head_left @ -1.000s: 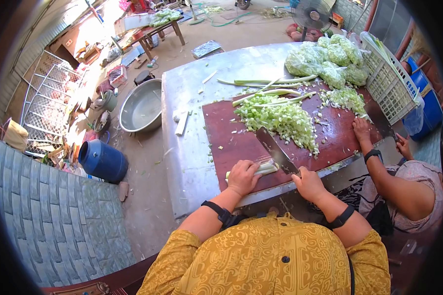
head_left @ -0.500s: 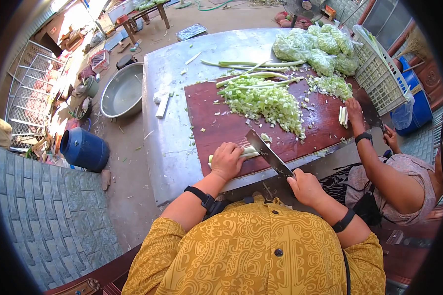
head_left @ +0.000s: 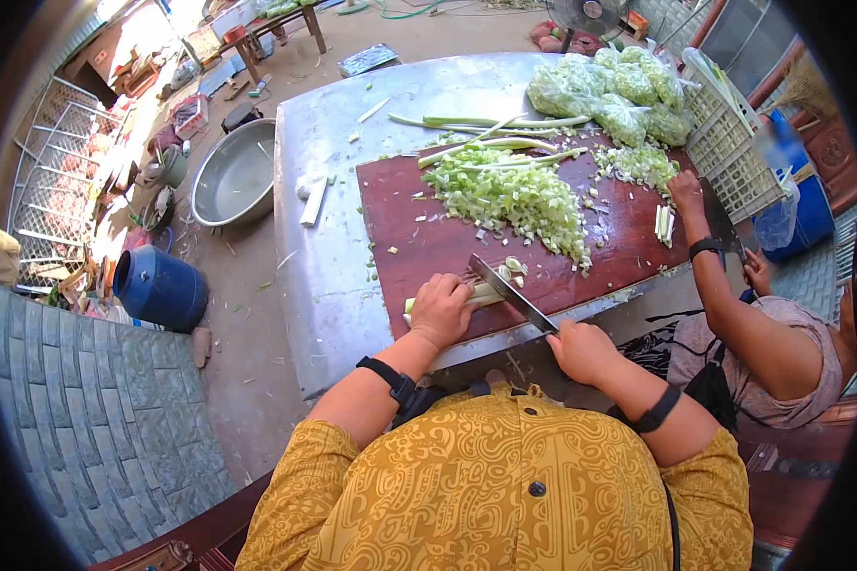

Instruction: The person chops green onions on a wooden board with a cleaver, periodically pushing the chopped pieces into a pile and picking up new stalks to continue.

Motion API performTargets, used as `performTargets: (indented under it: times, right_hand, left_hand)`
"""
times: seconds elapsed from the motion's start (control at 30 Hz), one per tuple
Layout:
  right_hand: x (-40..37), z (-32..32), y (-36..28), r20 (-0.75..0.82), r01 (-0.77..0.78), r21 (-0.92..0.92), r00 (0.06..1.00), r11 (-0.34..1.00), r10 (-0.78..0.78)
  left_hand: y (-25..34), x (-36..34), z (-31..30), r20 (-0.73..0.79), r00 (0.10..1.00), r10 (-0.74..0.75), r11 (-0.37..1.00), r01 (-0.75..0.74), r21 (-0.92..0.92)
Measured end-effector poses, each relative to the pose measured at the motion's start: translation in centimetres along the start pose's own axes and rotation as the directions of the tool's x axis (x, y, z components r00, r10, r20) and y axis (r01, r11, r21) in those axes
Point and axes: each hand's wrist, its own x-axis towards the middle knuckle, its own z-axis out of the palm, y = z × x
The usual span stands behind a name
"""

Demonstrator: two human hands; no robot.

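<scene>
My left hand (head_left: 441,309) is closed over a small bundle of pale green spring onion stalks (head_left: 486,296), pressing it on the dark red cutting board (head_left: 405,219) near its front edge. In my right hand (head_left: 584,352) is the handle of a knife (head_left: 514,297), its broad blade slanting across the stalks' cut end, just right of my left fingers. A few freshly cut pieces (head_left: 514,267) lie beyond the blade. Behind them spreads a large pile of chopped spring onion (head_left: 519,205), with long whole stalks (head_left: 505,122) lying at its far side.
A co-worker's hand (head_left: 687,193) is at the right of the board by a smaller chopped pile (head_left: 643,167); their other hand (head_left: 756,273) holds a knife. Filled plastic bags (head_left: 624,90) and a crate (head_left: 733,143) stand at the back right. A metal basin (head_left: 233,176) sits left of the table.
My right hand and the knife have shifted slightly left, the blade now turned more edge-down at the stalks. More cut pieces lie beyond the blade. The co-worker's hand has moved back from the short stalks.
</scene>
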Motion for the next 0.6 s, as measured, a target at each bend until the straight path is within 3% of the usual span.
performTargets:
  times: [0.2,0.4,0.6]
  right_hand:
    - [4.0,2.3,-1.6,-0.125,-0.007,0.094,0.992,0.996,0.019]
    - [4.1,2.2,-1.4,-0.114,-0.038,0.112,0.992,0.993,0.05]
    - [4.3,1.4,-1.5,-0.071,-0.041,0.08,0.996,0.996,0.046]
  left_hand:
    - [0.0,-0.1,-0.1,0.011,1.0,0.021,1.0,-0.021,0.018]
    - [0.3,-0.3,-0.9,0.041,0.998,0.052,0.999,-0.052,-0.004]
    - [1.1,-0.3,-1.2,0.084,0.996,0.005,0.987,-0.018,0.159]
